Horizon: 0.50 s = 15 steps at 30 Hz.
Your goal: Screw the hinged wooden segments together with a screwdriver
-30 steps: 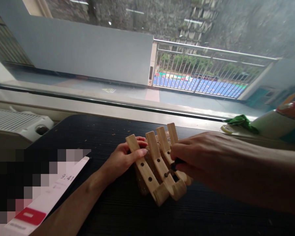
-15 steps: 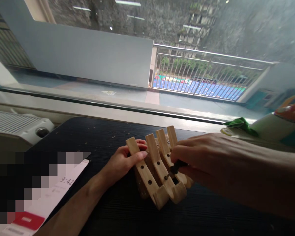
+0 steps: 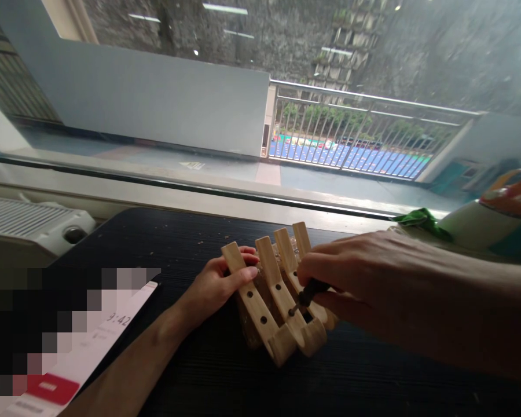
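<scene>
A wooden hook rack [image 3: 270, 263] rests on the dark table, its several pale hooks side by side with curled ends towards me. Dark screw holes show in the hooks. My left hand [image 3: 219, 282] grips the rack's left side, thumb against the leftmost hook and fingers behind it. My right hand [image 3: 345, 266] is closed round the dark handle of a screwdriver [image 3: 306, 294]. The screwdriver's tip sits at the lower hole of the second hook from the left. My right hand covers part of the hooks on the right.
The dark table [image 3: 191, 370] meets a window sill at the back. A phone-like screen [image 3: 91, 341] lies at lower left, partly blurred out. A white radiator [image 3: 35, 223] stands left. A green cloth [image 3: 421, 223] and a pale container [image 3: 469, 226] are at the right.
The whole view has shifted very slightly. My left hand keeps its hold, and the screwdriver stays at the same hole in my right hand.
</scene>
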{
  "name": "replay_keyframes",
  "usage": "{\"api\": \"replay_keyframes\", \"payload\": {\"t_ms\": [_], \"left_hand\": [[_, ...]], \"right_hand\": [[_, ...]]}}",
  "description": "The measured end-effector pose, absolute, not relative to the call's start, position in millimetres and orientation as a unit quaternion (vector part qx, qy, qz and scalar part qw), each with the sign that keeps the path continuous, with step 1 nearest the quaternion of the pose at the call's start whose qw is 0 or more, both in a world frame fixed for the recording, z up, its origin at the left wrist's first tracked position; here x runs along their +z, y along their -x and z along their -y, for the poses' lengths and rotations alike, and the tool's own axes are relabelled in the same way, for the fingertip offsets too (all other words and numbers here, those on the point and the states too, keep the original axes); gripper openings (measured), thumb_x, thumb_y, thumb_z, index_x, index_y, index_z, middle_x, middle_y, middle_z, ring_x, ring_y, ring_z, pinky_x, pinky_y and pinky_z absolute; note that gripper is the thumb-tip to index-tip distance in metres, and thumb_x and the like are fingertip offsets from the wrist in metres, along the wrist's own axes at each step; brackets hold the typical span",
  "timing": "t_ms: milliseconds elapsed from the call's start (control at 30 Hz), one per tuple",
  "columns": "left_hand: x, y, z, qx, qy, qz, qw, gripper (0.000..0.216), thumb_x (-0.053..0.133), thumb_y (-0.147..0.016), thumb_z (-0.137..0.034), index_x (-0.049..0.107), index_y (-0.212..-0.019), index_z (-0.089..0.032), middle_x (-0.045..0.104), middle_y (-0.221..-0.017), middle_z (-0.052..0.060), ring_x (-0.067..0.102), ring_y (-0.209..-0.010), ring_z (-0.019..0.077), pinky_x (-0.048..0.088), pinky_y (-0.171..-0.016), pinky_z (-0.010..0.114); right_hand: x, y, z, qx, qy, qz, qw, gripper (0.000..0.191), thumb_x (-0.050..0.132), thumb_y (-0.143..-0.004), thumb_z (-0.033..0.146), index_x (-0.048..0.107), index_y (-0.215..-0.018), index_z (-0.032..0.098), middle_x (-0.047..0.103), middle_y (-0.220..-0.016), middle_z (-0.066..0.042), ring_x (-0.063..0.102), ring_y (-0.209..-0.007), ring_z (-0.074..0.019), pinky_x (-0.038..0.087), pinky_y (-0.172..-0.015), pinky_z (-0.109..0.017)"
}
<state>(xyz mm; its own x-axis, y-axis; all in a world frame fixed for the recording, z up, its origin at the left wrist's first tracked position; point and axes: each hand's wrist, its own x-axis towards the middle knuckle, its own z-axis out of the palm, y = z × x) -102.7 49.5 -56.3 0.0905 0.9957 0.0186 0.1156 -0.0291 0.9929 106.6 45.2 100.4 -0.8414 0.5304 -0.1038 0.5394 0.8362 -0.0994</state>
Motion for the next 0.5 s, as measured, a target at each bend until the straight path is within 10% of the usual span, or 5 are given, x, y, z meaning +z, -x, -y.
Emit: {"api": "replay_keyframes", "payload": {"t_ms": [500], "left_hand": [[-53,101,-48,0.456,-0.544,-0.492,0.503,0.025,0.067,-0.072,-0.038,0.071,-0.089,-0.02,0.059,-0.123,0.006,0.053,-0.116,0.0279,0.043,-0.098,0.038]], "right_hand": [[94,-103,-49,0.003,-0.311,-0.948,0.064,0.017,0.047,-0.09,0.026,0.059,-0.08,0.018,0.056,-0.061,0.002,0.045,-0.049,-0.0091,0.024,-0.047,-0.024]]}}
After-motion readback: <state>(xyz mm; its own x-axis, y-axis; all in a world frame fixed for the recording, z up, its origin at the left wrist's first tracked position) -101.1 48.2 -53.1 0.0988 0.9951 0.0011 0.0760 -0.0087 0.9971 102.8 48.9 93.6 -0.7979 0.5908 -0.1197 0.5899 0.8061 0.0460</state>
